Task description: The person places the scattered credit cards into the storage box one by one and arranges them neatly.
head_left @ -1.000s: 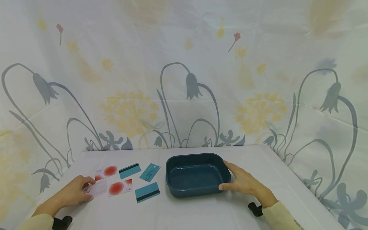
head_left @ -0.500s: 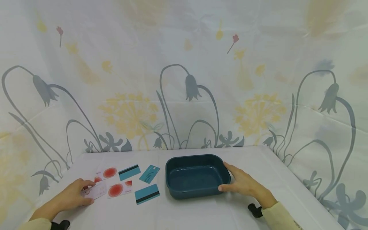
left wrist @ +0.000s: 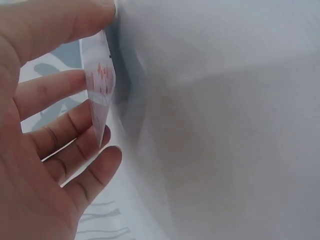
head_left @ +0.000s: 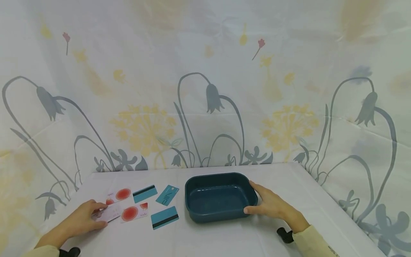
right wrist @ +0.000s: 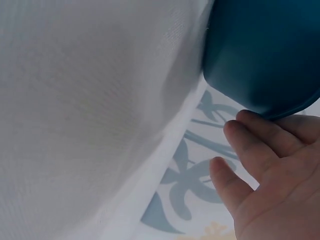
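Note:
My left hand (head_left: 80, 219) pinches a thin whitish card (head_left: 112, 212) with faint pinkish print at the table's left side. In the left wrist view the card (left wrist: 100, 82) is slanted between the thumb and the fingers. Right beside it lie two white cards with red circles, one farther back (head_left: 123, 194) and one nearer (head_left: 134, 213). My right hand (head_left: 273, 205) holds the right end of a deep teal rectangular dish (head_left: 219, 216), thumb at the near corner and index finger at the far one. In the right wrist view the other fingers (right wrist: 250, 145) are loosely extended beside the dish.
Between the white cards and the dish lie a blue VIP card (head_left: 167, 195) and two blue striped cards, one behind (head_left: 151, 196) and one in front (head_left: 165, 212). A white cloth (head_left: 205, 242) covers the table. A flower-patterned curtain (head_left: 205, 135) stands behind it.
The near edge of the card in my left hand has tipped up slightly, showing a dark line beneath, and overlaps the nearer red-circle card. My right hand and the dish stay put.

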`<state>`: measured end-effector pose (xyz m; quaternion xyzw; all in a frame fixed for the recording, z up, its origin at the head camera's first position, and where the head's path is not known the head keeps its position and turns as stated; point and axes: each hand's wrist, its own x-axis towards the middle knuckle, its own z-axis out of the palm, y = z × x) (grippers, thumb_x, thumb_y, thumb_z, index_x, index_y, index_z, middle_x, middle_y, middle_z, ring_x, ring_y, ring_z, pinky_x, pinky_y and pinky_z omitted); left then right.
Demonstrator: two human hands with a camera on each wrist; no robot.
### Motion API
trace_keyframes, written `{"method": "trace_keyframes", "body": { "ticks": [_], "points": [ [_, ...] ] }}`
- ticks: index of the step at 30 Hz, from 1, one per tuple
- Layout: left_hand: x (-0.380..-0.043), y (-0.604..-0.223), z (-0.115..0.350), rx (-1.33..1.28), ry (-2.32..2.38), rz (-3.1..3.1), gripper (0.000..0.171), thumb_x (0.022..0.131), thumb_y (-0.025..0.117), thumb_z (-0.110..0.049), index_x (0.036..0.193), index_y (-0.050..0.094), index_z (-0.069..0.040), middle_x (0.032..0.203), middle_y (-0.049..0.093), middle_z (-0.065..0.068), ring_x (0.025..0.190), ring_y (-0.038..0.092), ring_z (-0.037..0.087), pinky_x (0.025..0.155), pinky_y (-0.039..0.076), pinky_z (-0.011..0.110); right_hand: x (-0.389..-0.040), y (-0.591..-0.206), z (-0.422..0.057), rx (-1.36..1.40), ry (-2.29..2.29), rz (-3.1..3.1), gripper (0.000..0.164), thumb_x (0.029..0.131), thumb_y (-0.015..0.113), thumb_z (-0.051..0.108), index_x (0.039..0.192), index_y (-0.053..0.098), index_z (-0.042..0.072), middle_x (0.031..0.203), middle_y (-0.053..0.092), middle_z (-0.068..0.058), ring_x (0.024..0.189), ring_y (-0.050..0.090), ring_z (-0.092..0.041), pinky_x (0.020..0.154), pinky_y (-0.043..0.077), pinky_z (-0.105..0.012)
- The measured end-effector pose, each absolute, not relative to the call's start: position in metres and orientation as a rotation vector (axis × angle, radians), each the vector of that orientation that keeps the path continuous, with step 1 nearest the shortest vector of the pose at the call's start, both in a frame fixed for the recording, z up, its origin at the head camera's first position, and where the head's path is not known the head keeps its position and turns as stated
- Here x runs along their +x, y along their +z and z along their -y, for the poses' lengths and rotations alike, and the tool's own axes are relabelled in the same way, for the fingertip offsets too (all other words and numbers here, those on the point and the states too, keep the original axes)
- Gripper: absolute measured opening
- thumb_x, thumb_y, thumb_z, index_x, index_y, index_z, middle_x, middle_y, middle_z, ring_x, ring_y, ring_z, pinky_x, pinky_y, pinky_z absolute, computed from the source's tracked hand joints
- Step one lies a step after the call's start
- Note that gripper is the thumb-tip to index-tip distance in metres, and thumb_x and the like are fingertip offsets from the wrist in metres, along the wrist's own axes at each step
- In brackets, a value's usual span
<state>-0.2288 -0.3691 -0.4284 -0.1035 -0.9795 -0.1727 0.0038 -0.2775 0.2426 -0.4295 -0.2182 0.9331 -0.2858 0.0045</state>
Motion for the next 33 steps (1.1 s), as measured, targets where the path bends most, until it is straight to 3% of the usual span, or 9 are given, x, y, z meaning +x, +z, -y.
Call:
{"method": "trace_keyframes", "body": {
  "ticks": [13, 22, 33],
  "points": [
    [-0.242, -0.422, 0.332, -0.444, -0.598, 2.918, 0.055, 0.072, 0.081, -0.034, 0.114, 0.066, -0.001, 0.088, 0.051, -0.002, 0.08, 0.045, 0.013, 0.068, 0.044, 0.028, -0.276, -0.428, -0.242, -0.71, -0.951, -2.89, 0.107, 0.075, 0.073, 0.054, 0.148, 0.022, -0.005, 0.151, 0.029, -0.022, 0.137, 0.029, -0.039, 0.106, 0.027, -0.056],
    [-0.255, -0.41, 0.292, -0.494, -0.611, 2.947, 0.052, 0.075, 0.079, -0.034, 0.117, 0.064, -0.007, 0.093, 0.052, -0.002, 0.087, 0.049, 0.015, 0.079, 0.049, 0.039, -0.276, -0.427, -0.237, -0.652, -0.982, -2.852, 0.108, 0.076, 0.073, 0.054, 0.149, 0.02, -0.005, 0.152, 0.027, -0.022, 0.139, 0.026, -0.039, 0.108, 0.025, -0.056],
    [-0.272, -0.393, 0.246, -0.625, -0.547, 2.903, 0.052, 0.075, 0.078, -0.032, 0.119, 0.064, -0.008, 0.098, 0.052, -0.002, 0.089, 0.049, 0.014, 0.083, 0.048, 0.04, -0.275, -0.427, -0.237, -0.656, -0.982, -2.862, 0.107, 0.076, 0.074, 0.051, 0.148, 0.02, -0.006, 0.151, 0.027, -0.023, 0.138, 0.026, -0.04, 0.107, 0.025, -0.057]
  ]
}}
